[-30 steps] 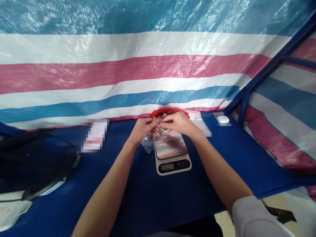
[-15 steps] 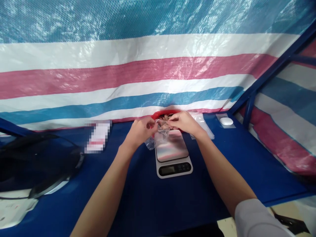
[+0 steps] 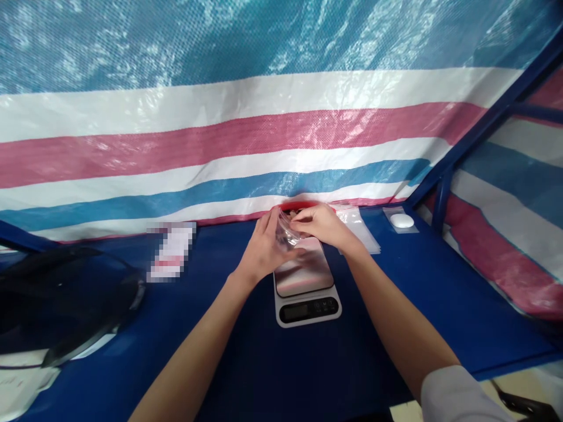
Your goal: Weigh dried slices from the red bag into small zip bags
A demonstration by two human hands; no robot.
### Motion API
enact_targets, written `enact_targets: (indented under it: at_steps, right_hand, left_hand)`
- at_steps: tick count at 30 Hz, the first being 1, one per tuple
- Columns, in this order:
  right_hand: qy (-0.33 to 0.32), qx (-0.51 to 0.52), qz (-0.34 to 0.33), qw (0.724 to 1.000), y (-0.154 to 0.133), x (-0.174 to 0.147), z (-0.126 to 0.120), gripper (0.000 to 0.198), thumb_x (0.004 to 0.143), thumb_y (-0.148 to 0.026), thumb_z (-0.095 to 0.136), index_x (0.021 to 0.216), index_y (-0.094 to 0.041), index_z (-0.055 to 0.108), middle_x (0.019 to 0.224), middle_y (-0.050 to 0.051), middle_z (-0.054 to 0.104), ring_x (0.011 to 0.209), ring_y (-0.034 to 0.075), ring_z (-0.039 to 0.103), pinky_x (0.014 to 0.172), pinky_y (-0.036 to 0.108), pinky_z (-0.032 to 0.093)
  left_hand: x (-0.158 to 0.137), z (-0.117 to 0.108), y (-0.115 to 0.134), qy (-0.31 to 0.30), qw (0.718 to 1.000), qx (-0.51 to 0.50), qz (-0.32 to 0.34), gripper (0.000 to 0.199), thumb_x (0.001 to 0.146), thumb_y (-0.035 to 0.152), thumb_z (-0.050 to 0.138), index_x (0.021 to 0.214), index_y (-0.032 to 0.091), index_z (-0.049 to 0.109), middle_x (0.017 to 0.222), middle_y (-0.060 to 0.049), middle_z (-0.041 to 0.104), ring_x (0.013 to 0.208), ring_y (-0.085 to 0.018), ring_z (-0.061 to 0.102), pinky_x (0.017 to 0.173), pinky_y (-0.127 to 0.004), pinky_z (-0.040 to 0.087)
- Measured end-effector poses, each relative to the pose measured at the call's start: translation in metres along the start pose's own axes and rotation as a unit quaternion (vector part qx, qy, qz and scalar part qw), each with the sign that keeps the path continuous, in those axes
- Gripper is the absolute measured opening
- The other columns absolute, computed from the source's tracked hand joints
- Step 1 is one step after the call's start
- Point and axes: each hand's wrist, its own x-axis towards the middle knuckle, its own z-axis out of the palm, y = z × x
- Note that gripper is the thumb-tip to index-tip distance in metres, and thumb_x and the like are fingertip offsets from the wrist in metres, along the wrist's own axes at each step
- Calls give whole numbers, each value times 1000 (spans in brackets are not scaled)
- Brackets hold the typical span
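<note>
A clear plastic bag is held over the far end of a digital kitchen scale. My left hand cups the bag from the left, fingers along its side and thumb stretched over the scale's plate. With thumb and index finger pinched, my right hand grips the bag near its mouth; the fingertips partly hide what is there. Behind both hands stands a red-rimmed container, mostly covered by them, with a little of its brownish contents showing. The scale's display looks dark.
Flat clear bags lie right of the container. Farther right is a white oval object on a small clear bag. A blurred-out white and red item and a large black object occupy the left. A striped tarp closes the back.
My left hand has gone from pinching the bag's edge to cupping its side, with the thumb spread over the scale. My right hand stays pinched near the bag's mouth. The view has shifted slightly.
</note>
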Motion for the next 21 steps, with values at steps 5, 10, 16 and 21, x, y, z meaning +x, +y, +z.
enact_targets:
  at_steps: [5,10,16,21]
  right_hand:
    - [9,-24,-20,999,-3,-2,-3,24,86,-41,69,84,-21,81,79,2,77,67,16,70,62,26,51]
    - [10,-33,-16,999,-9,-6,-17,26,87,-43,69,87,-19,81,78,3,77,68,18,70,62,27,53]
    - [53,-35,-50,997,-28,-15,-20,25,88,-40,69,97,-21,81,89,3,79,76,20,71,70,29,54]
    - [7,-113,-81,990,-35,-14,-5,26,91,-41,66,88,-20,81,77,3,75,68,16,65,65,27,47]
  left_hand:
    - [2,-6,2,43,999,-29,-17,76,76,39,82,141,22,48,131,-13,63,124,-31,58,105,-49,51]
    - [1,-8,-2,57,998,-28,-13,62,80,34,77,136,22,52,123,-11,66,116,-29,63,101,-48,54]
    - [0,-4,-4,20,999,-4,-26,77,77,39,81,143,20,47,133,-16,63,124,-34,58,105,-53,51]
    - [-1,-2,-4,20,999,-20,-18,77,79,41,80,145,21,45,132,-15,63,125,-34,58,103,-52,52]
